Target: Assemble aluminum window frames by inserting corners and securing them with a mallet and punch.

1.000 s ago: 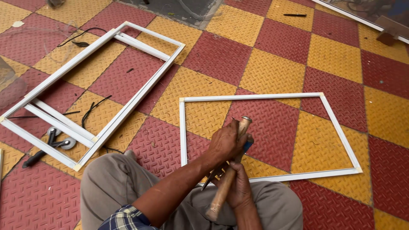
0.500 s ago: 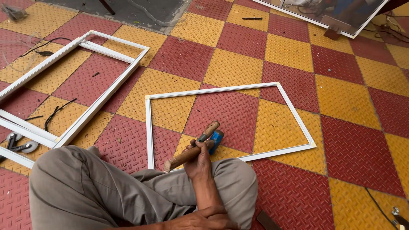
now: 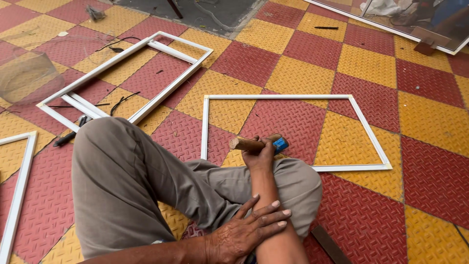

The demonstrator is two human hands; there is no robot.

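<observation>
Red and yellow studded tiles cover the floor (image 3: 420, 117) in a checker pattern, and the person sits right on it, grey trousers (image 3: 146, 181) filling the lower left of the frame with one knee raised. At centre, the right hand (image 3: 260, 152) is wrapped around a wooden-handled hammer (image 3: 256, 143), fingers curled tight about the handle, which lies nearly level. Its blue head pokes out on the right side of the fist, the worn handle end on the left. The hammer sits over the near rail of a white rectangular frame (image 3: 364, 128) that lies flat on the floor, centre to right of the frame; whether the head touches the rail cannot be told from here.

Down at the bottom centre, the left hand (image 3: 244, 232) rests flat on the right forearm, fingers (image 3: 273, 213) spread and straight, holding nothing.

Upper left, a second, larger white frame (image 3: 168, 90) lies at an angle, with loose white bars (image 3: 80, 105) laid across its lower corner. Thin dark cords (image 3: 122, 100) trail over the tiles inside it. A dark hand tool (image 3: 68, 137) lies just beside the raised knee. At the far left edge runs another white frame piece (image 3: 19, 190). A dark flat strip (image 3: 330, 244) lies at the bottom, near the right elbow.
</observation>
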